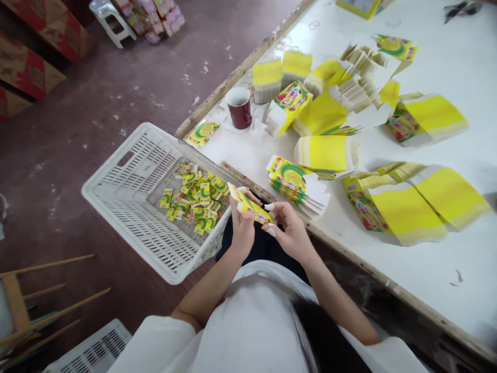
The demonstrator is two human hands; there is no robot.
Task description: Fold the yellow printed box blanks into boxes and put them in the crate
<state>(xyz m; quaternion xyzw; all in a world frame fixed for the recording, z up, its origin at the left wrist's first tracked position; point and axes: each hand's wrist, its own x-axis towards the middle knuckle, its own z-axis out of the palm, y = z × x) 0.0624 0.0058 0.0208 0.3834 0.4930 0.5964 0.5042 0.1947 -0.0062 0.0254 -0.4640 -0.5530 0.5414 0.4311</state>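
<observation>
A small yellow carton with green and red print is held over my lap, close to the table edge. My left hand is wrapped around its body, the thumb on the near side. At the carton's right end, the thumb and fingers of my right hand are closed about the end; the flap there is mostly hidden. Just beyond my hands, a fanned stack of flat printed cartons lies at the table edge. Left of my hands, many small filled yellow cartons lie in a white plastic crate.
On the white table stand a maroon mug and bundles of flat yellow cartons. A single flat carton lies by the crate. A wooden stool, a white stool and cardboard boxes stand on the floor.
</observation>
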